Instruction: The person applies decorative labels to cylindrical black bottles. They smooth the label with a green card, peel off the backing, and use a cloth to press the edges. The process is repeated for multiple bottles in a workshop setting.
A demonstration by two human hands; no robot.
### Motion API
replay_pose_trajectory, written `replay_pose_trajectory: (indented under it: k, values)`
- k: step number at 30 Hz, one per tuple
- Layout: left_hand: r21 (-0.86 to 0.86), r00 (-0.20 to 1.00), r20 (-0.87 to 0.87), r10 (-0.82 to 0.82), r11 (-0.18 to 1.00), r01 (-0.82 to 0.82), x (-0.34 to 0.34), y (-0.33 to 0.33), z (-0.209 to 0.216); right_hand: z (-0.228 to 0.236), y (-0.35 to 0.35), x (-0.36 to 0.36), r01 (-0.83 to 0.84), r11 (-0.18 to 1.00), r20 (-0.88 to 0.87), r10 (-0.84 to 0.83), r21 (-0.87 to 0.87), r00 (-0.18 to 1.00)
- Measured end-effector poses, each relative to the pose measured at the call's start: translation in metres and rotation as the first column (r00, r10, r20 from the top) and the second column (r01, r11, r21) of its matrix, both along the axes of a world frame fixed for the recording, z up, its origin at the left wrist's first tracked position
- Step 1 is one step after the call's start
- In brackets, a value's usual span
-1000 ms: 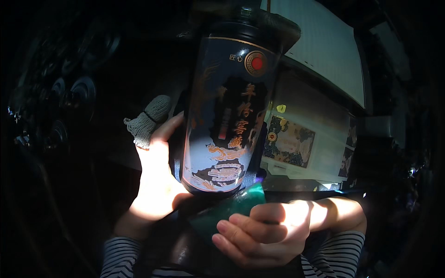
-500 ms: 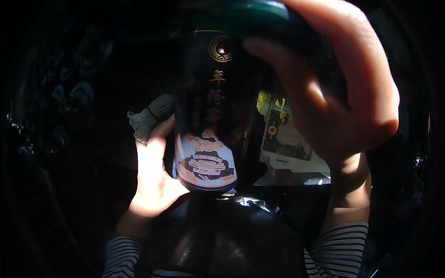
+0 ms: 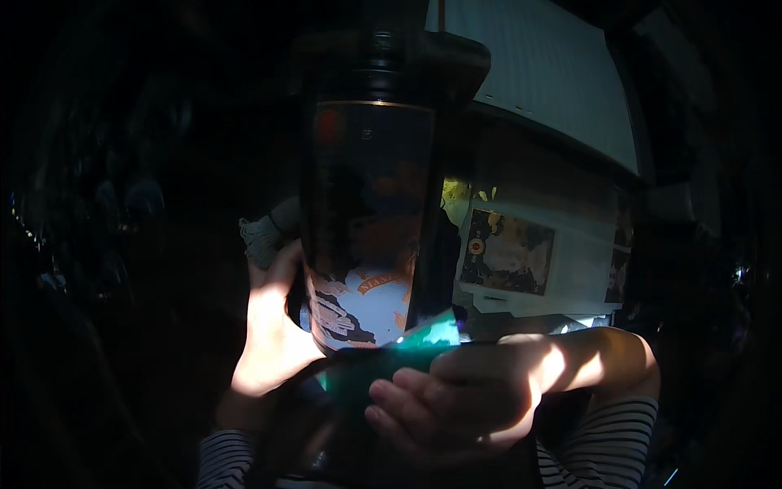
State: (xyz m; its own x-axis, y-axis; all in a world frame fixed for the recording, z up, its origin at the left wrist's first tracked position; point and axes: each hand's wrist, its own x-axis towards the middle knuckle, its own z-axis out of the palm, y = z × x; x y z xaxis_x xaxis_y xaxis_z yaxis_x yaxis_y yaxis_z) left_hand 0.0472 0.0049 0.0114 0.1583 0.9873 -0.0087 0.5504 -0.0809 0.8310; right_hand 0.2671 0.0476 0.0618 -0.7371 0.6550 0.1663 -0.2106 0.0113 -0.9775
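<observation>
A dark, tall bottle (image 3: 371, 220) stands upright in front of me, its label black and pale with orange patterns. My left hand (image 3: 273, 326) is closed around the bottle's lower left side; most of its fingers are hidden behind it. A grey knitted cover (image 3: 267, 240) sits on a fingertip of that hand. Low at the right front, my right hand (image 3: 472, 395) has its fingers curled. From it extends a shiny, translucent green sheet (image 3: 432, 334), close to the bottle's base. Whether the sheet touches the bottle I cannot tell.
Flat printed labels (image 3: 509, 253) in dark and pale colours lie on a light sheet to the right of the bottle. Beyond them is a large whitish panel (image 3: 538, 81). Deep shadow hides much of the surroundings.
My right hand has dropped from the bottle's top to below its base, bringing the green sheet down. The bottle has turned, showing another side of its label, and its neck is now uncovered.
</observation>
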Motion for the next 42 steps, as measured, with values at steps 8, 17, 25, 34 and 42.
replay_pose_trajectory:
  k: [8,17,25,34,42]
  values:
    - [0.091,0.999,-0.036,0.017,0.996,-0.014,0.008,-0.009,0.011,0.01,0.073,0.031,0.377,0.189,-0.179,-0.637,0.907,0.75]
    - [-0.102,0.997,-0.071,0.014,0.995,-0.021,0.007,-0.009,0.039,0.031,0.019,0.032,0.476,0.281,-0.224,-0.616,0.833,0.755]
    - [0.033,1.0,-0.022,0.002,0.999,-0.001,0.018,-0.004,0.074,0.092,-0.031,0.049,0.15,0.715,0.132,-0.322,0.682,0.938]
    - [0.142,0.987,0.141,-0.079,0.988,0.058,0.01,0.023,0.12,0.063,0.144,0.087,0.161,0.39,0.237,-0.788,0.907,0.569]
    - [0.097,0.915,0.342,0.212,0.961,-0.259,0.014,0.076,0.112,0.068,0.158,0.115,-0.188,0.377,0.421,-0.791,0.907,0.444]
